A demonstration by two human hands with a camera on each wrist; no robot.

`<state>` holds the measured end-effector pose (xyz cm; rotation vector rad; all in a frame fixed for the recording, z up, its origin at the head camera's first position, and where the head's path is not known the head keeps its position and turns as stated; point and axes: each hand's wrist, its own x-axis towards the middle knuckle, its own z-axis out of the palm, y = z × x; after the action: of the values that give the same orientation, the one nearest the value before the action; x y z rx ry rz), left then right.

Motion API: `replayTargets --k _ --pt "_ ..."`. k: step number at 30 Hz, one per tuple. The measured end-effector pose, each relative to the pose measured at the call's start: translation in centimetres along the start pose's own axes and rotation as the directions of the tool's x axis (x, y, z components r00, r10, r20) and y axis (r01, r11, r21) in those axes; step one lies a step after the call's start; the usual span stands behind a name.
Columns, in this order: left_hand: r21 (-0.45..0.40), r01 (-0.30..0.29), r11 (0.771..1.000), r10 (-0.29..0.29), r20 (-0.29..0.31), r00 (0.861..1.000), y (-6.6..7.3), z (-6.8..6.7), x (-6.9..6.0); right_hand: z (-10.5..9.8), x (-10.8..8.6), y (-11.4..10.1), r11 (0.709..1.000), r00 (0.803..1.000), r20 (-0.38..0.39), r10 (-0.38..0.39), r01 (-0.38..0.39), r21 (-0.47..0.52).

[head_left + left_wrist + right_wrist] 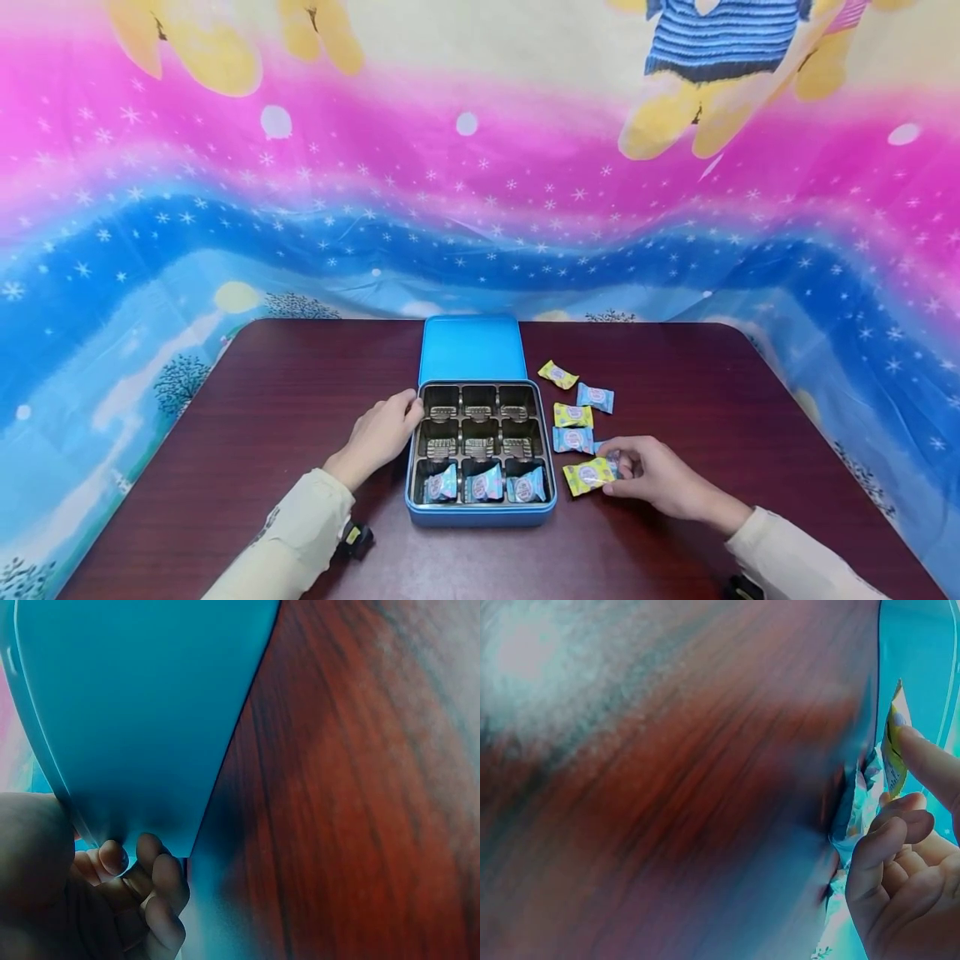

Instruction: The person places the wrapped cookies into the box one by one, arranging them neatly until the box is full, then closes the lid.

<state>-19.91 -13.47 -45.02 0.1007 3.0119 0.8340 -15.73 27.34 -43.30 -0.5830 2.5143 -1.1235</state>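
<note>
A blue tin (480, 518) lies open, its lid (472, 348) folded back behind it. Inside is a dark divided tray; each of its three front compartments holds a blue-wrapped candy (483, 483). At the tin's left edge, my left hand (378, 433) grips the rim, its fingers curled against the outer wall in the left wrist view. Right of the tin, my right hand (660, 479) pinches a yellow-wrapped candy (587, 477) between thumb and fingertip, and the right wrist view shows this candy (894, 746) edge-on.
Beyond the right hand, several wrapped candies line the tin's right side: yellow ones (573, 415) and blue ones (596, 397). The dark red wooden table (315, 358) carries everything. A printed cloth (480, 208) hangs behind it.
</note>
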Motion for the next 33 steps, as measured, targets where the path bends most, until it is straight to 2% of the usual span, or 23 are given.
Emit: replayTargets --k 14,26,33 --pt "-0.006 -0.004 1.000 0.004 0.006 1.000 0.0 0.0 0.0 -0.5 -0.1 -0.3 1.000 1.000 -0.018 -0.021 0.021 0.010" --pt "-0.002 0.001 1.000 -0.001 0.005 1.000 0.0 -0.1 0.0 -0.7 -0.1 -0.9 0.999 0.996 -0.082 -0.039 0.038 -0.014" --pt "-0.008 0.002 1.000 -0.002 0.008 1.000 0.1 -0.1 0.0 -0.9 -0.1 -1.0 0.999 0.996 -0.083 -0.044 0.043 -0.009"
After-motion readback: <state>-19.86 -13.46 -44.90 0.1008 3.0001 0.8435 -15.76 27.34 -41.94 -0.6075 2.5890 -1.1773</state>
